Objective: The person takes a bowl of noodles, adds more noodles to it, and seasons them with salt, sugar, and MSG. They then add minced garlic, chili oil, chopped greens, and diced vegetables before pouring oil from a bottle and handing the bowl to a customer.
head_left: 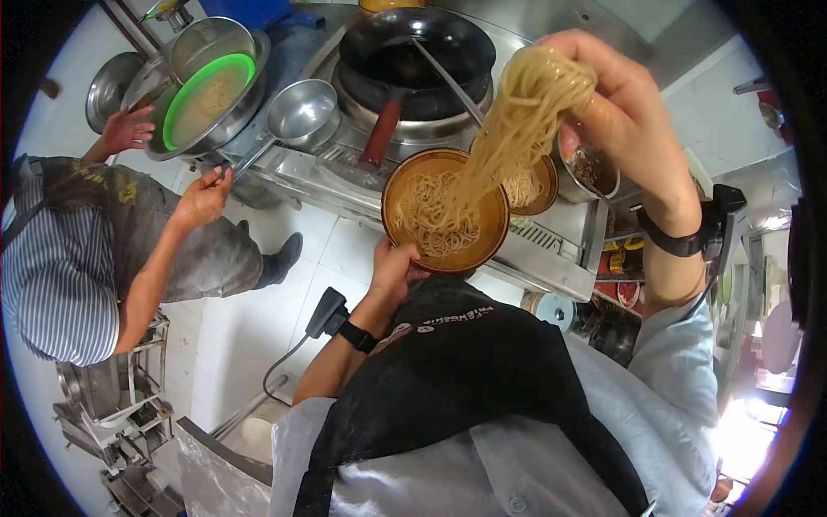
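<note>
Two hands are engaged. Your left hand [392, 263] grips the near rim of a brown bowl [491, 237] and holds it level just in front of the stove desk [551, 258], so the noodles already lying in it stay put. Your right hand [616, 108] is raised well above the bowl, fingers pinched closed around a bundle of noodles [517, 121]; the strands hang in a curve down to the portion in the bowl, so the height keeps them stretched rather than clumped. A second brown bowl [538, 185] with noodles sits on the desk just behind the held one, partly hidden. Beyond it stands a dark wok [379, 43] with a ladle handle [448, 82] resting across it. At left, another person's hand [202, 198] holds a steel ladle [301, 112] beside a basin with a green strainer [185, 99]; that person's other hand [125, 129] rests at the basin's edge.
</note>
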`<state>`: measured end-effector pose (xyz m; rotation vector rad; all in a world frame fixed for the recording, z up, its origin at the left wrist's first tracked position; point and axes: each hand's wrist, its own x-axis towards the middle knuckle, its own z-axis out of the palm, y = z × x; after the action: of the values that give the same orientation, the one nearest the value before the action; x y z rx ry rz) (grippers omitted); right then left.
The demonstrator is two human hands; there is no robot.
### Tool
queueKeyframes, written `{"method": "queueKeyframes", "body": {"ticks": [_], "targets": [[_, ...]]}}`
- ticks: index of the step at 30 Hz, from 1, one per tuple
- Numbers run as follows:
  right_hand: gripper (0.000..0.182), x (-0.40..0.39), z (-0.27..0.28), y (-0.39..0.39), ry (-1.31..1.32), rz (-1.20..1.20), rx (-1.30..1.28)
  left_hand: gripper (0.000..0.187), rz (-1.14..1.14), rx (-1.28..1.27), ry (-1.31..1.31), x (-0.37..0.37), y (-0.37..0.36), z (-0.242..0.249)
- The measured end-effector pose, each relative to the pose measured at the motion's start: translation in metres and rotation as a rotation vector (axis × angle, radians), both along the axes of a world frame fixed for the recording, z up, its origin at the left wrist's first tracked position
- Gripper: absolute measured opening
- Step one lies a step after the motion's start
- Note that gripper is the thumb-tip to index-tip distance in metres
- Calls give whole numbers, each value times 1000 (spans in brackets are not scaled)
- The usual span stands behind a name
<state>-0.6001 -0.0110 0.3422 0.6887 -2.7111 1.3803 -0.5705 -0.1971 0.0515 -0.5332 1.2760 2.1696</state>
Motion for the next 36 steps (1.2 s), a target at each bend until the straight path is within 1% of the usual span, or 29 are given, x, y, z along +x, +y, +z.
{"method": "queueKeyframes", "body": {"ticks": [1,3,5,6,7,8,10,11,13,14,15,17,18,19,21,23,25,27,29,30,31,33,35,36], "targets": [[19,0,5,-1,4,2,2,44,10,11,3,-1,1,-1],[22,1,17,-2,120,-135,13,44,2,6,5,-1,-1,0],[23,-4,35,5,121,-105,34,44,-10,2,4,-1,-2,0],[17,-11,43,5,278,4,27,44,-20,3,9,-2,-3,-1],[15,-16,50,4,435,114,21,44,-31,4,14,-2,-3,-2],[15,-22,55,4,433,114,22,44,-31,6,12,-2,-3,-4],[17,-28,64,4,614,68,-25,45,-12,25,30,-1,-3,-9],[17,-21,80,6,546,94,74,45,-11,26,28,-1,-3,-8],[20,-25,91,13,588,141,72,46,-4,14,28,0,-2,-4],[21,-25,91,12,655,57,0,46,-5,15,28,0,-1,-5],[23,-30,105,28,608,59,46,47,16,24,31,1,-1,-7],[22,-30,117,35,745,99,148,47,20,41,39,2,0,-7],[23,-20,123,36,719,-134,123,47,11,26,27,3,-1,-6],[23,-19,125,41,724,-145,133,47,3,11,17,4,-1,-6],[22,-22,129,51,885,-122,108,46,-8,29,49,5,-1,-10],[20,-22,133,58,839,-142,97,46,14,4,3,5,0,-12],[18,-21,118,59,713,-378,138,45,9,12,6,7,-1,-8],[16,-27,93,77,588,-357,135,45,8,16,8,8,-1,-3],[14,-36,55,91,502,-297,64,45,32,-11,-9,10,0,6],[14,-41,33,106,269,-349,168,45,24,-20,31,11,0,13],[24,-47,9,122,34,-396,268,45,20,-26,31,12,1,16],[23,-58,-53,141,153,-110,298,46,49,-31,30,13,3,20],[34,-45,-89,142,58,-164,467,45,43,-32,43,14,4,26],[40,-41,-108,142,-9,-122,511,45,40,-27,55,14,4,28]]}}
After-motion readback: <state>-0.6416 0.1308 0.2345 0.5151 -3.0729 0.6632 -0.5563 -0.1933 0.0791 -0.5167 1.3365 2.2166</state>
